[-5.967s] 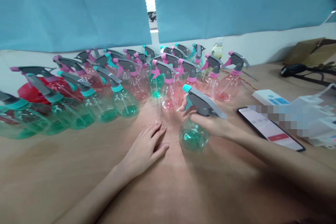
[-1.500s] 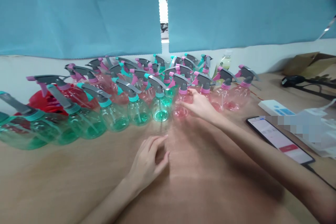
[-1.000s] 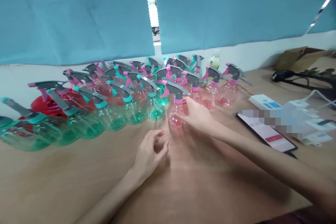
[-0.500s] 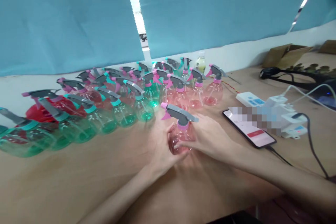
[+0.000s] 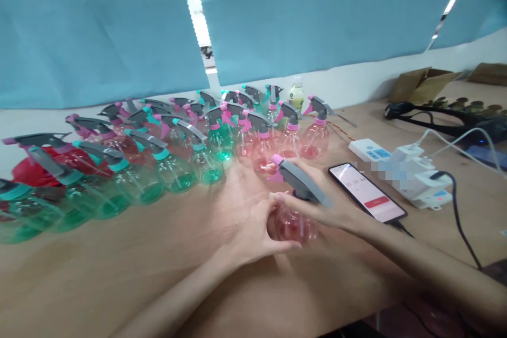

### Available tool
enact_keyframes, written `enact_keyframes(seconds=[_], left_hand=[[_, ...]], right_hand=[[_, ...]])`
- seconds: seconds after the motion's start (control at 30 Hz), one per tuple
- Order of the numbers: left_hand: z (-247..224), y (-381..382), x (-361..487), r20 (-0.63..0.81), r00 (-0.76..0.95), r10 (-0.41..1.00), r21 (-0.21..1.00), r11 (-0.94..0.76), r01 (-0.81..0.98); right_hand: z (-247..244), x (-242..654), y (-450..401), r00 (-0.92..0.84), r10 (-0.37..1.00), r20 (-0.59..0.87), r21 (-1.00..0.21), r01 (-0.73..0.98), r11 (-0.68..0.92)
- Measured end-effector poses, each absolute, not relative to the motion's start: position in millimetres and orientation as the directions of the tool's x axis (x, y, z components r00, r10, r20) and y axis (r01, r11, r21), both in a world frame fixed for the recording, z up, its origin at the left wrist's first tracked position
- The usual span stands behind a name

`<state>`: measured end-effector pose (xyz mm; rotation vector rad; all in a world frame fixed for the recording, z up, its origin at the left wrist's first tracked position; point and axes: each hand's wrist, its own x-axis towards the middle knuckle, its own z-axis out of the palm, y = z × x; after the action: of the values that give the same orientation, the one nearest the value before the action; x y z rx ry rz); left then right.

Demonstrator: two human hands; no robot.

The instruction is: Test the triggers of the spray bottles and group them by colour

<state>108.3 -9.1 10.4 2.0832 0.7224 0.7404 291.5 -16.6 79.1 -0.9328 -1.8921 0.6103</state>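
Note:
A pink see-through spray bottle [image 5: 293, 228] stands in front of me, its grey-and-pink trigger head [image 5: 303, 182] tilted to the right. My left hand [image 5: 257, 232] curves round the bottle's left side, with the thumb along its front. Across the bottle's neck lies my right hand [image 5: 317, 208], its fingers closed about the collar, which it mostly hides. Beyond my hands, other pink bottles [image 5: 264, 153] stand close by. A row of green spray bottles [image 5: 174, 174] runs off to the left.
To the right, a phone [image 5: 368, 193] lies near a white power strip [image 5: 420, 174] with plugs and cables. Black glasses-like gear [image 5: 443, 116] and an open cardboard box [image 5: 420, 84] sit farther back. A red bundle [image 5: 51, 163] lies among the left bottles.
My right hand has moved up from the bottle's body to its neck. The trigger head has turned, its rear end now pointing more toward me. The view has shifted slightly.

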Motion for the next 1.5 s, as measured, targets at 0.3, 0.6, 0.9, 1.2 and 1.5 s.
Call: enact_keyframes(seconds=[0.3,0.6,0.9,1.2,1.5], left_hand=[[6,-9,90,0.239,0.664,0.708,0.729,-0.582,0.359],[4,-3,26,0.153,0.633,0.759,0.384,-0.636,0.669],[1,-4,18,0.153,0.623,0.767,0.305,-0.637,0.708],[1,-4,18,0.145,0.628,0.765,0.312,-0.637,0.705],[3,-5,20,0.136,0.625,0.769,0.314,-0.632,0.709]], right_hand=[[91,273,-14,-0.253,0.752,0.609,-0.652,0.38,0.656],[74,261,12,-0.267,0.812,0.519,-0.755,0.303,0.582],[78,252,27,-0.303,0.77,0.561,-0.728,0.263,0.633],[86,246,28,-0.285,0.798,0.531,-0.736,0.313,0.601],[83,249,28,-0.297,0.857,0.421,-0.824,0.269,0.499]])
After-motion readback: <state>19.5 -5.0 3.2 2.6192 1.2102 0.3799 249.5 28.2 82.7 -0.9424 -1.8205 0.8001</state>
